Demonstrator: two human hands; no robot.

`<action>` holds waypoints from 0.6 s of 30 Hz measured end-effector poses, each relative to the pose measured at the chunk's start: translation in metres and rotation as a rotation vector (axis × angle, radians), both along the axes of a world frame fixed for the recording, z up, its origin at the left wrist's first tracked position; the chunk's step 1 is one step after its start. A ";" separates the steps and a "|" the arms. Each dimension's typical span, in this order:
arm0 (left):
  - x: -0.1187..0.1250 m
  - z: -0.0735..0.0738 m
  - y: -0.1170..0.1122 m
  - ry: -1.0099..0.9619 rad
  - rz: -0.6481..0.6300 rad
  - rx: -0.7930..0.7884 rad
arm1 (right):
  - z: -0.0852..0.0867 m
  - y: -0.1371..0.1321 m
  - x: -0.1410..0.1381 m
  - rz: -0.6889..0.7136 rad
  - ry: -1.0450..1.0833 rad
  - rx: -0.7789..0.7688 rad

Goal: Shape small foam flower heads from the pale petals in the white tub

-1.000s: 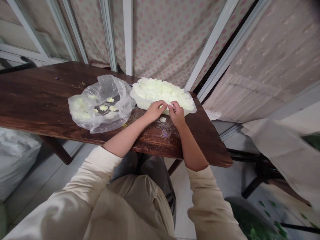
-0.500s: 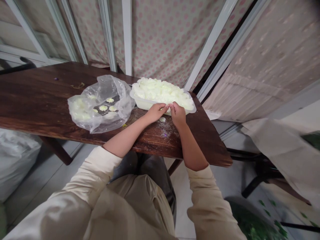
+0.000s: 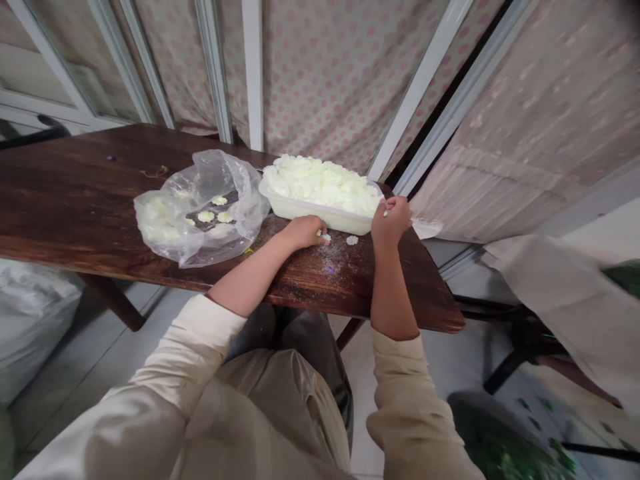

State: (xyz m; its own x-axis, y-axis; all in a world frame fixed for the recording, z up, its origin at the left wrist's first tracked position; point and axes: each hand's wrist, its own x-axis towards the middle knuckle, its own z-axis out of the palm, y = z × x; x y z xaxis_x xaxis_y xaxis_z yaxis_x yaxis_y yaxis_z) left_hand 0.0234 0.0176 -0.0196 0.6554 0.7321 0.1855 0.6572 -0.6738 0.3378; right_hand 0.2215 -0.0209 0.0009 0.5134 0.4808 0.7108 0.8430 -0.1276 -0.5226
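Observation:
My left hand [image 3: 304, 232] is down at the tabletop in front of the white plastic tub [image 3: 320, 215], its fingertips pinched on a small white flower-shaped piece [image 3: 327, 238]. At the tub's right end, my right hand [image 3: 393, 221] is closed, with a small whitish bit showing between its fingers; the rest is hidden. A heap of pale yellow-white flower-shaped pieces [image 3: 320, 180] rises above the tub's rim. Between my hands, a loose scalloped white piece [image 3: 352, 240] lies on the wood.
A clear plastic bag [image 3: 240, 233] with several similar pale pieces lies open left of the tub. White grains [image 3: 335, 257] are scattered near the front edge of the dark wooden table [image 3: 100, 207]. Behind stand framed panels with a dotted curtain [image 3: 325, 80].
My hands, together at the tub's front rim before, have parted. The left dropped to the tabletop; the right shifted right. A loose white piece now lies between them, further right than the one seen earlier.

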 end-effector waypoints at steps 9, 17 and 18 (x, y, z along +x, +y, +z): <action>0.002 0.000 -0.005 0.088 0.010 -0.031 | -0.002 -0.011 0.043 0.115 0.304 -0.551; 0.004 -0.003 -0.006 0.076 0.001 0.036 | -0.016 -0.004 0.025 0.367 0.175 -1.074; 0.005 -0.004 -0.006 0.083 0.000 0.056 | -0.020 -0.001 0.019 0.388 0.122 -1.030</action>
